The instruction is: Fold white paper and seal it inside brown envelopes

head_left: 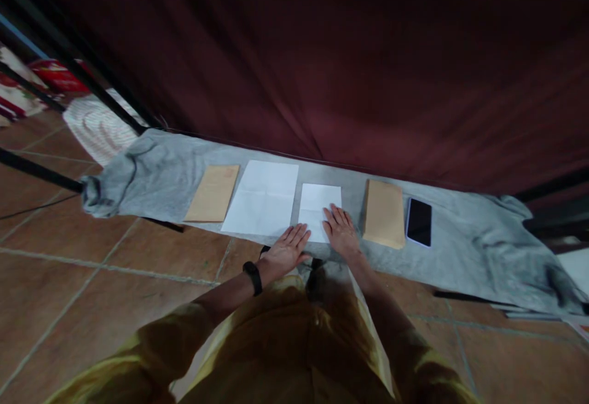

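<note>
A folded white paper lies on a grey cloth spread along the floor. My right hand rests flat on the paper's near right corner, fingers stretched out. My left hand lies flat at the cloth's near edge, its fingertips close to the paper's near left corner; a black band is on that wrist. A larger unfolded white sheet lies just left of the folded paper. One brown envelope is left of the sheet, and another brown envelope lies right of my right hand.
A black phone lies face up on the cloth at the right. A dark red curtain hangs behind the cloth. Black metal bars and striped fabric stand at the far left. The floor is brown tile.
</note>
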### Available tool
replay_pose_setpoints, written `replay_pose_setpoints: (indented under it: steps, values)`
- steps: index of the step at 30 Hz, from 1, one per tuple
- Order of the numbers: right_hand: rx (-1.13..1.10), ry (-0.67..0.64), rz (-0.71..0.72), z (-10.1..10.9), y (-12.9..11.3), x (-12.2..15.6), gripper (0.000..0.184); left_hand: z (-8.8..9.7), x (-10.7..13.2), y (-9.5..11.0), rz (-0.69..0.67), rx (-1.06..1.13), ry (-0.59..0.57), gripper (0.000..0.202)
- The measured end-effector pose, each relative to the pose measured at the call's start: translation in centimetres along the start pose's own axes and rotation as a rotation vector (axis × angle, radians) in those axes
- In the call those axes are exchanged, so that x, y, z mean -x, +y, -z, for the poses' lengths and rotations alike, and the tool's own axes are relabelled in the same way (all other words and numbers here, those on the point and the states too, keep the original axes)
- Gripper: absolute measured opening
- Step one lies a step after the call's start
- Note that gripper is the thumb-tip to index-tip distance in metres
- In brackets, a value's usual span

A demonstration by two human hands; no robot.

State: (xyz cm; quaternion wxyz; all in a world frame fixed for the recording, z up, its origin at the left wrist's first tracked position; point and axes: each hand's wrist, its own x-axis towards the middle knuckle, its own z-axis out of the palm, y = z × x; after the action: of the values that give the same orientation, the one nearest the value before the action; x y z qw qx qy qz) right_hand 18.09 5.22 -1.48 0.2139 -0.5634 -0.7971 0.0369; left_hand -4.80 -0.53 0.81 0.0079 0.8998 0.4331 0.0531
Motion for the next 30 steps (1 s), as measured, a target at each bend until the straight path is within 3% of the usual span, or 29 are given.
replay_pose_setpoints:
  steps: [5,15,21,30]
  values:
    - [0.030,-0.016,-0.021,0.7,0.0,1.3,0.047,-0.2,-0.2,-1.1,-0.012,-0.018,-0.001,0.046]
    - [0.020,-0.056,0.041,2.9,0.2,6.2,0.048,0.4,-1.4,-0.8,0.036,-0.059,-0.098,0.048]
    - [0.013,-0.057,0.074,3.3,0.1,6.6,0.049,2.2,-2.8,0.4,0.070,0.007,-0.196,0.055]
    - [0.011,-0.032,0.023,3.2,-0.8,6.4,0.045,3.2,-4.0,1.6,0.137,-0.009,-0.194,0.049]
